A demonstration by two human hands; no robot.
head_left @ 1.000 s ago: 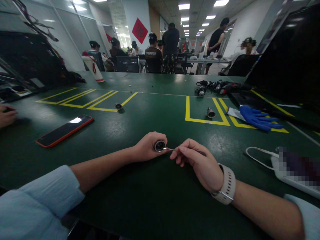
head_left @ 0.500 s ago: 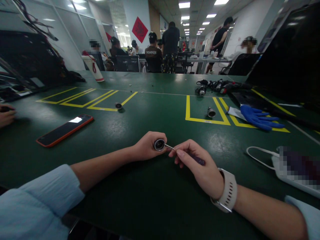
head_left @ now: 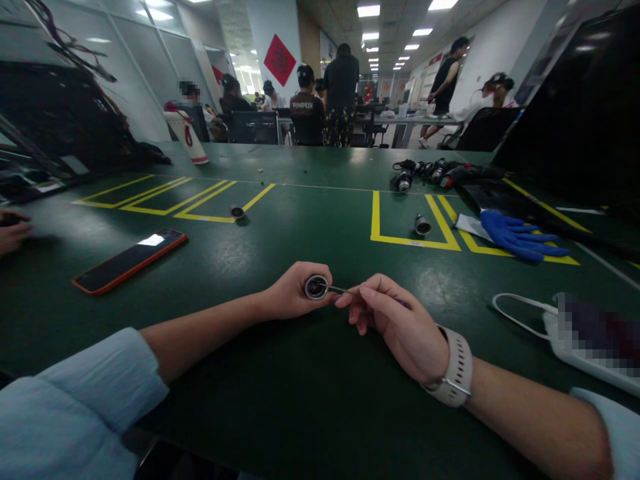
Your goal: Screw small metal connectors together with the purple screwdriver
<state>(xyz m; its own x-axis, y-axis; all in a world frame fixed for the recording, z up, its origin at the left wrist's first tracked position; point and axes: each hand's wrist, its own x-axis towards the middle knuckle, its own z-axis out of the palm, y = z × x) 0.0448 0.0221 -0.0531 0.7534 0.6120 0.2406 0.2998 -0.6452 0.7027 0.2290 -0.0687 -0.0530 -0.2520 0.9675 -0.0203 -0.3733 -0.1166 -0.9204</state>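
My left hand (head_left: 293,293) is wrapped round a small round metal cylinder (head_left: 316,287), its open end turned to the right. My right hand (head_left: 395,323) pinches a thin screwdriver (head_left: 345,290) with a dark handle, and the metal tip points into the cylinder's open end. Both hands rest on the green table (head_left: 320,400) near its front middle. A pale watch sits on my right wrist.
An orange-edged phone (head_left: 129,260) lies at left. Small metal parts (head_left: 422,225) (head_left: 237,213) sit by yellow tape boxes. A blue glove (head_left: 520,235), a pile of dark parts (head_left: 430,172), a white cup (head_left: 187,137) and a white cable (head_left: 520,308) are around. Another person's hand (head_left: 13,230) at far left.
My left hand and the cylinder have shifted slightly left and up. The screwdriver tip stays at the cylinder's opening, and my right hand has followed it a little.
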